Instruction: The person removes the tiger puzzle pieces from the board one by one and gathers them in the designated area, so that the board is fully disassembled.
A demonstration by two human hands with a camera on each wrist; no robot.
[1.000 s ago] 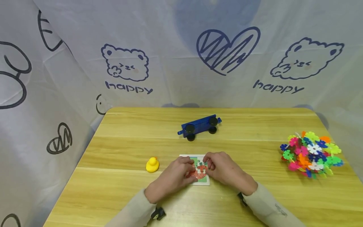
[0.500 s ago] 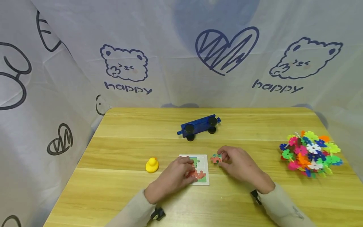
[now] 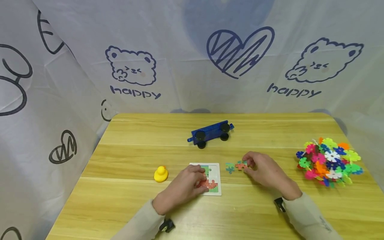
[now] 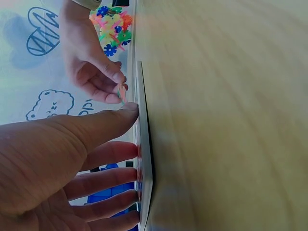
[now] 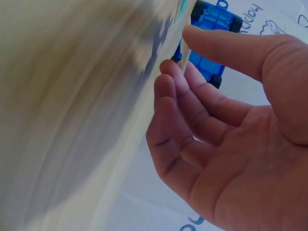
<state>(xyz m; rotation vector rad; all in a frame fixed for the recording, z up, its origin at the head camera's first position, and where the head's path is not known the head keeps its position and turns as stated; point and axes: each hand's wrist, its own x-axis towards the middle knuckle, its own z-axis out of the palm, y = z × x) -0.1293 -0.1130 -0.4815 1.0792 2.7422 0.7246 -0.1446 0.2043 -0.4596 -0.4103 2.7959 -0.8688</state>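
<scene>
- Left hand (image 3: 184, 186): fingers apart, tips resting on puzzle board (image 3: 219, 181), partly filled, central on counter (image 3: 126, 193).
- Right hand (image 3: 265, 171): pinching orange puzzle piece (image 3: 240, 166), right of board.
- Green puzzle piece (image 3: 230, 167): on counter, between board and orange piece.
- Yellow duck (image 3: 161, 174): left; blue wagon (image 3: 210, 132): far side; colourful flower cluster (image 3: 328, 163): right.

puzzle tray (image 3: 220, 181): white frame, flat, lower centre of the head frame; picture green and orange-red, upper-right part bare white. mostly green piece (image 3: 230, 167): loose, just right of tray. orange-red piece (image 3: 241, 165): further right, pinched at its right side.
</scene>
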